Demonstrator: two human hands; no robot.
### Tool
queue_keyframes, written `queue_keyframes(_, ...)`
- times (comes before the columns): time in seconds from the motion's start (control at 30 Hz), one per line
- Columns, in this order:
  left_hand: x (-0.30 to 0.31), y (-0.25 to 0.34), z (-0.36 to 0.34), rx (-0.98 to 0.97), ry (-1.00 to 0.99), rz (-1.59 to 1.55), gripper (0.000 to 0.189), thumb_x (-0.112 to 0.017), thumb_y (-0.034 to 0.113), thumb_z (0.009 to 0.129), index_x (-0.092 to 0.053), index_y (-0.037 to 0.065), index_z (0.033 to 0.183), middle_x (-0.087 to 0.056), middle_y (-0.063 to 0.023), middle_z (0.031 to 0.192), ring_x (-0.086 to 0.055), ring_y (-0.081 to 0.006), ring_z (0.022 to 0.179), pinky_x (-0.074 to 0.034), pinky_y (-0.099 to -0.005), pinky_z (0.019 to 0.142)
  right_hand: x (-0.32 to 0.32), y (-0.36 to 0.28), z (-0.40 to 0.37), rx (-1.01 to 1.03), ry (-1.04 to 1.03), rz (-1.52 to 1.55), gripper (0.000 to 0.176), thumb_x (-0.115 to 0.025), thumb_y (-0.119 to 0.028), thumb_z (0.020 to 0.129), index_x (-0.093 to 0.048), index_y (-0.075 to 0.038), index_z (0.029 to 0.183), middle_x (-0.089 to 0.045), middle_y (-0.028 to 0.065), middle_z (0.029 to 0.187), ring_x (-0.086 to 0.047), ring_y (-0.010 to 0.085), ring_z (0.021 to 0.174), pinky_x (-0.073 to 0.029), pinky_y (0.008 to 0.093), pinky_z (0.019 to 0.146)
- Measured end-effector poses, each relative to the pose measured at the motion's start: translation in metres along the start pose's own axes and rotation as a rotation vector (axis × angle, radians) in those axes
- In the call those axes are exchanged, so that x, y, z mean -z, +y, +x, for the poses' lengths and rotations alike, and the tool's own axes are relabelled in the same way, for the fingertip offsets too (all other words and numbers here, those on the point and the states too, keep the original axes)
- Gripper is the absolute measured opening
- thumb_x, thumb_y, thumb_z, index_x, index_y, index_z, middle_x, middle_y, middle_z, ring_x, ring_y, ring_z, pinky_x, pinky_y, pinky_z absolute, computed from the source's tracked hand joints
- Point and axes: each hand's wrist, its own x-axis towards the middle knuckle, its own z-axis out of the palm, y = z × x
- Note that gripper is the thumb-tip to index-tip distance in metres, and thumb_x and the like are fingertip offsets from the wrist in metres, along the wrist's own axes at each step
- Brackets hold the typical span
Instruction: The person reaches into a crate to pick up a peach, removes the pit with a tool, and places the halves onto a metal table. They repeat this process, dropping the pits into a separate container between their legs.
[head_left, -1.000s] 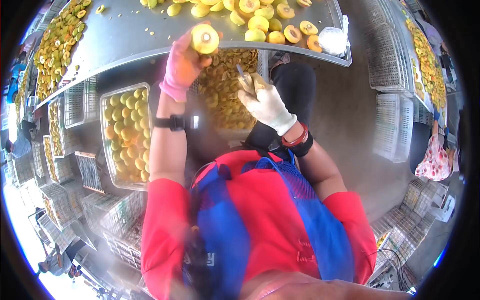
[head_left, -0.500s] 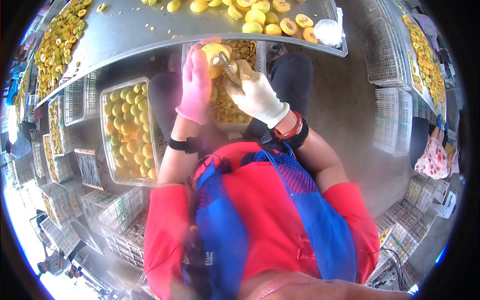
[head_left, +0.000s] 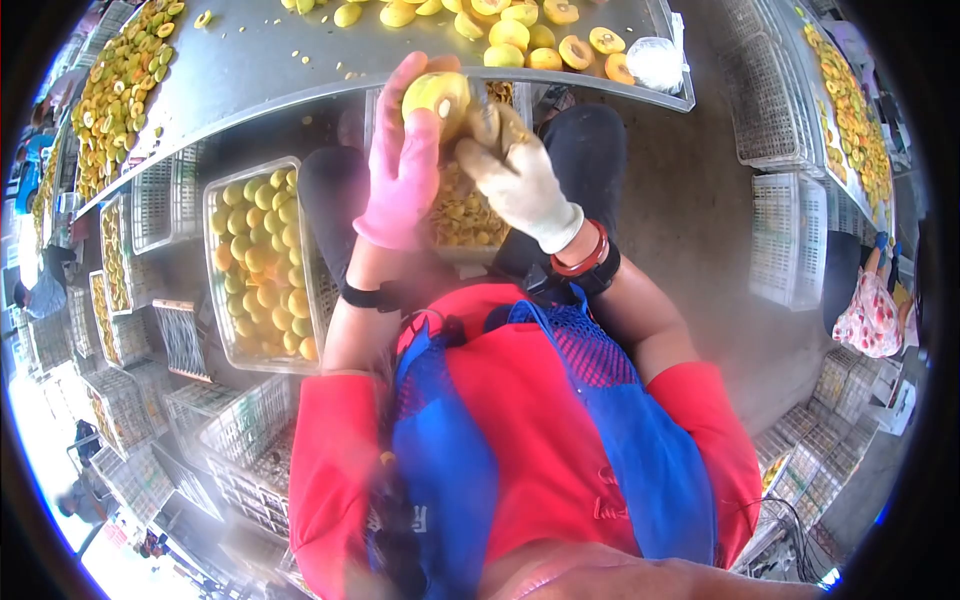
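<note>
My left hand (head_left: pixel 402 170), in a pink glove, cups a yellow peach (head_left: pixel 436 100) with a small pale spot at its end, the thumb pressed on its near side. Close by on the right, my right hand (head_left: pixel 515 175), in a stained white glove, is curled around a small metal tool (head_left: pixel 486 112), blurred and mostly hidden by the fingers. Both hands are just in front of the table edge. Below them, between my knees, stands a crate (head_left: pixel 470 215) of yellow peelings or cut pieces.
The metal table (head_left: pixel 270 75) carries halved peaches (head_left: pixel 510 35), a heap of cut fruit (head_left: pixel 125 75) and a clear plastic bundle (head_left: pixel 655 65) at its corner. Left of my leg is a crate of whole fruit (head_left: pixel 262 265). White crates (head_left: pixel 788 240) stand right; a person's patterned clothing (head_left: pixel 867 315) shows beyond.
The peach has turned and risen slightly in my left hand, which now shows more of its thumb side. My right hand and the tool have moved a little right, away from the pale spot.
</note>
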Motion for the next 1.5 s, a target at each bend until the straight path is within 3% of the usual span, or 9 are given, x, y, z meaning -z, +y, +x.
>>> queue_keyframes(0.23, 0.007, 0.013, -0.004, 0.158, 0.022, -0.012, 0.054, -0.059, 0.002, 0.095, -0.035, 0.008, 0.142, -0.048, -0.015, 0.143, -0.05, -0.0189, 0.124, -0.043, -0.0318, 0.103, 0.015, 0.0, 0.01, 0.472, 0.103, -0.516, 0.027, -0.064, -0.007, 0.088, -0.052, 0.0, 0.111, -0.062, 0.0129, 0.082, -0.063, 0.023, 0.068, -0.051, 0.0349, 0.064)
queue_keyframes(0.3, 0.003, 0.016, -0.003, 0.193, 0.131, -0.026, 0.053, -0.059, -0.001, 0.093, -0.035, 0.008, 0.14, -0.048, -0.0136, 0.14, -0.053, -0.0163, 0.117, -0.049, -0.0303, 0.095, 0.011, -0.002, 0.003, 0.411, 0.047, -0.583, 0.025, -0.065, -0.005, 0.087, -0.053, -0.001, 0.108, -0.061, 0.0147, 0.078, -0.062, 0.0276, 0.067, -0.051, 0.0359, 0.063)
queue_keyframes(0.4, 0.004, 0.01, -0.003, 0.067, 0.109, -0.06, 0.05, -0.059, 0.0, 0.094, -0.037, 0.008, 0.138, -0.048, -0.0163, 0.141, -0.056, -0.0234, 0.12, -0.049, -0.0338, 0.099, 0.006, 0.011, 0.001, 0.423, -0.018, -0.541, 0.023, -0.064, -0.004, 0.086, -0.052, -0.001, 0.105, -0.059, 0.015, 0.077, -0.063, 0.0288, 0.067, -0.05, 0.0369, 0.063)
queue_keyframes(0.63, -0.002, 0.014, 0.003, 0.223, 0.108, -0.381, 0.033, -0.046, 0.016, 0.103, -0.034, 0.009, 0.133, -0.049, -0.018, 0.137, -0.062, -0.0262, 0.105, -0.054, -0.037, 0.09, 0.002, 0.02, 0.003, 0.446, -0.043, -0.645, 0.019, -0.063, -0.003, 0.087, -0.055, -0.001, 0.104, -0.06, 0.0134, 0.084, -0.062, 0.0247, 0.072, -0.049, 0.0348, 0.064)
queue_keyframes(0.87, -0.011, -0.018, 0.001, -0.104, 0.092, -0.139, 0.043, -0.047, 0.029, 0.104, -0.036, 0.004, 0.138, -0.05, -0.0158, 0.132, -0.06, -0.0281, 0.112, -0.053, -0.0424, 0.095, -0.004, -0.001, 0.001, -0.014, -0.183, -0.156, 0.02, -0.055, -0.002, 0.093, -0.056, -0.008, 0.112, -0.055, -0.0012, 0.082, -0.052, 0.0061, 0.06, -0.041, 0.023, 0.05)
queue_keyframes(1.03, 0.004, -0.035, -0.005, -0.071, -0.007, -0.171, 0.061, -0.055, 0.051, 0.096, -0.038, 0.01, 0.138, -0.049, -0.0144, 0.133, -0.057, -0.0314, 0.119, -0.051, -0.048, 0.1, 0.006, 0.002, 0.002, -0.142, -0.276, -0.147, 0.013, -0.056, -0.006, 0.089, -0.058, -0.001, 0.101, -0.063, 0.0078, 0.081, -0.059, 0.017, 0.066, -0.048, 0.0309, 0.06)
queue_keyframes(1.1, 0.008, -0.038, -0.005, -0.035, -0.04, -0.237, 0.063, -0.057, 0.052, 0.094, -0.039, 0.009, 0.138, -0.05, -0.0143, 0.135, -0.058, -0.0313, 0.118, -0.052, -0.0471, 0.098, 0.014, -0.006, 0.003, -0.545, -0.4, 0.086, 0.006, -0.055, -0.009, 0.091, -0.056, -0.003, 0.093, -0.06, 0.0065, 0.076, -0.053, 0.0127, 0.053, -0.043, 0.0281, 0.047)
queue_keyframes(1.3, 0.006, -0.019, 0.0, 0.168, 0.004, -0.198, 0.047, -0.05, 0.043, 0.101, -0.048, 0.004, 0.129, -0.058, -0.0164, 0.128, -0.063, -0.0301, 0.112, -0.058, -0.0417, 0.088, 0.009, -0.004, 0.001, -0.415, -0.336, -0.104, 0.013, -0.055, -0.013, 0.094, -0.053, -0.007, 0.083, -0.05, 0.0009, 0.065, -0.044, 0.0084, 0.046, -0.032, 0.0258, 0.039)
queue_keyframes(1.5, 0.009, -0.01, -0.002, 0.211, 0.045, -0.269, 0.054, -0.065, 0.045, 0.093, -0.055, 0.0, 0.121, -0.067, -0.0193, 0.109, -0.07, -0.0252, 0.085, -0.06, -0.0356, 0.073, 0.013, -0.008, 0.001, -0.613, -0.468, 0.245, 0.01, -0.057, -0.013, 0.095, -0.052, -0.01, 0.087, -0.045, -0.0025, 0.065, -0.039, 0.0066, 0.047, -0.03, 0.0231, 0.042)
